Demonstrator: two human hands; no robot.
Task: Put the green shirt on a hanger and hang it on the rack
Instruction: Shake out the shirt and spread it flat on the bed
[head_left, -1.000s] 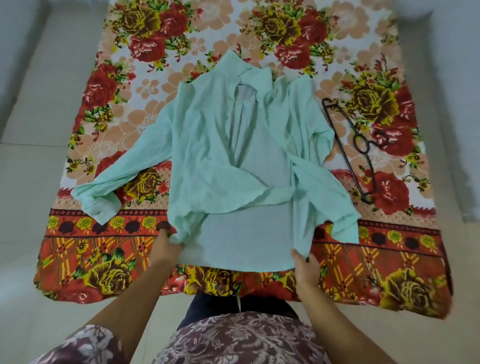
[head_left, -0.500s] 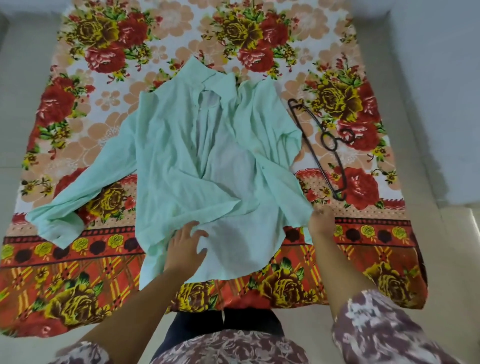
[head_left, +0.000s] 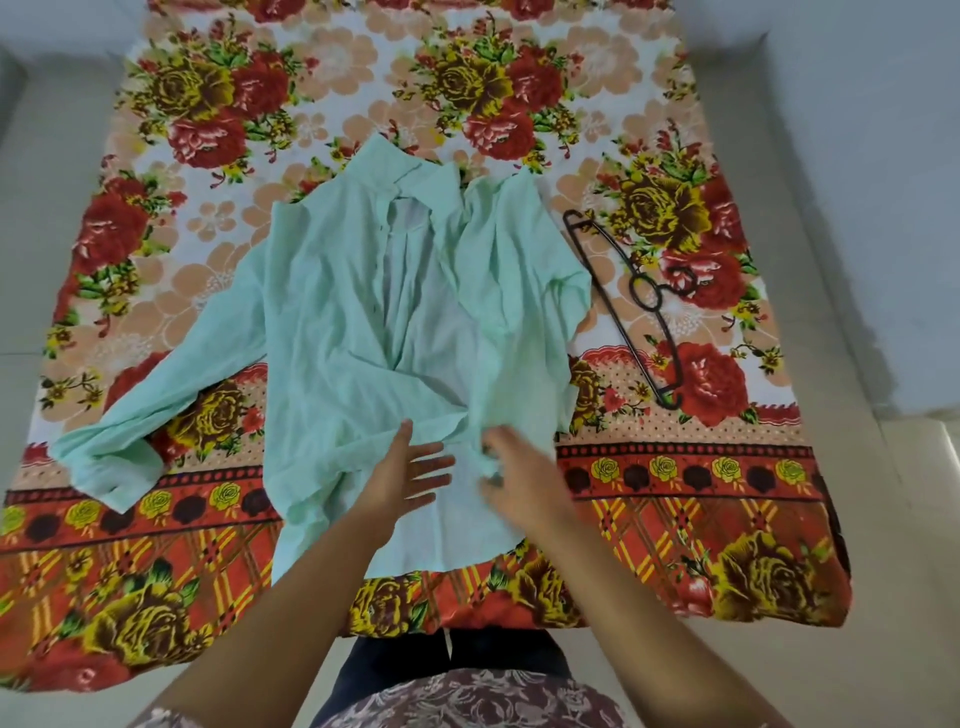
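Shirt flat on sheet, hanger untouched

Head cam, what I'm seeing: green shirt (head_left: 337, 322) is lying front-up on floral sheet (head_left: 649, 493), collar pointing away from the person, front gaping open w/ inner back panel showing. One sleeve is stretching out toward sheet's left edge; other sleeve is lying bunched along the right side of the body. Left hand (head_left: 410, 467) is resting flat on lower front, fingers straight and spread, gripping nothing. Right hand (head_left: 524, 467) is sitting just beside it, over the edge of the right front panel. Motion blur there, so I'm not calling the grip: can't tell if it's pinching fabric or only touching. Black hanger (head_left: 626, 332) is lying on sheet just right of shirt, hook pointing right, well apart from both hands. Sheet is lying on pale floor (head_left: 909, 519).
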